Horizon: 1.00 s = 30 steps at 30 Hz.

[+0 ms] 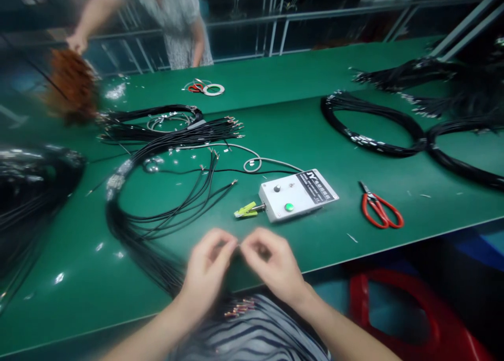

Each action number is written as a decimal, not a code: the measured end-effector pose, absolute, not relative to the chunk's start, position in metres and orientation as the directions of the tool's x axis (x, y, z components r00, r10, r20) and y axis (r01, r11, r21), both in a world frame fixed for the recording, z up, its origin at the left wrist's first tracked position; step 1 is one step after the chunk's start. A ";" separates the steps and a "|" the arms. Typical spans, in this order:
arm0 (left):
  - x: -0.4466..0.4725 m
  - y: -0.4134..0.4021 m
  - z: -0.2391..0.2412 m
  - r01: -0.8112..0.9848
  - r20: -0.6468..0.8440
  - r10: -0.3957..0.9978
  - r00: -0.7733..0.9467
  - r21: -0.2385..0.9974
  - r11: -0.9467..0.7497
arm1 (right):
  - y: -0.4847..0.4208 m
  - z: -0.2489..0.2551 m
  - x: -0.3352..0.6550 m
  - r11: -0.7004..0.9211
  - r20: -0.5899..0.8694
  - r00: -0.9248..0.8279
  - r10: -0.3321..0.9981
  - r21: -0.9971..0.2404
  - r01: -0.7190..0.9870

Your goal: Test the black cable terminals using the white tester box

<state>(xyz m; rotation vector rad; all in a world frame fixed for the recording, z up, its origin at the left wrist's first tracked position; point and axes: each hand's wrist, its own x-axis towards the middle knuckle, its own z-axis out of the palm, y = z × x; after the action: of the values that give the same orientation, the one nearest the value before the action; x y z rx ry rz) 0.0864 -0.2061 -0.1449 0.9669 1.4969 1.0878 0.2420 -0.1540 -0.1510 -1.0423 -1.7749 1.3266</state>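
1. The left hand (207, 261) and the right hand (273, 256) meet over the near edge of the surface (291, 135), tips almost touching. On each, thumb and forefinger pinch at one thin dark piece (238, 247) (it looks like a wire end, though it is too blurred to be sure).

2. That piece sits right in the narrow gap between the two sets of fingers, so neither hand is clearly nearer to it; its long axis cannot be told.

3. The black cable bundle (114, 209) lies to the left of the fingers. It bends round on the surface, then slants rightward toward the near edge, passing in behind the left wrist (the left hand is plainly the nearer one here).

4. Copper-coloured tips (240, 307) show below the fingers, between the forearms, above the striped cloth (255, 340).

5. Beyond the fingertips, slightly to the right, is the yellow-green clip (246, 210), lying roughly crosswise with its free end to the left; its other end meets the white box (301, 193) (the right hand is closer to that box).

6. The red-handled snips (377, 206) rest well to the right, apart from both hands.
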 end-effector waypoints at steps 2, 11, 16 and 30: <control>0.085 -0.206 -0.146 0.072 -0.231 0.961 -0.155 0.967 0.244 | -0.149 -0.149 0.247 0.322 0.158 -0.489 0.858 -0.907 0.272; 0.078 -0.196 -0.146 0.370 -0.093 0.996 -0.009 0.925 0.090 | -0.131 -0.143 0.249 0.854 0.459 -0.721 0.520 -0.305 0.422; 0.072 -0.186 -0.152 0.492 0.017 1.000 -0.022 0.871 -0.004 | -0.107 -0.145 0.253 0.857 0.379 -0.769 0.515 -0.218 0.467; 0.066 -0.155 -0.180 0.154 -0.148 0.973 -0.178 0.972 0.176 | -0.070 -0.155 0.242 0.840 0.363 -0.799 0.479 0.074 0.537</control>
<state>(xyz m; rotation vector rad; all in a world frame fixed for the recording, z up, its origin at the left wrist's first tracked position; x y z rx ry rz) 0.0660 -0.1548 -0.1798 1.1231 1.5305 1.1190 0.2422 -0.0703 -0.1552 -0.7656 -2.6877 -0.2477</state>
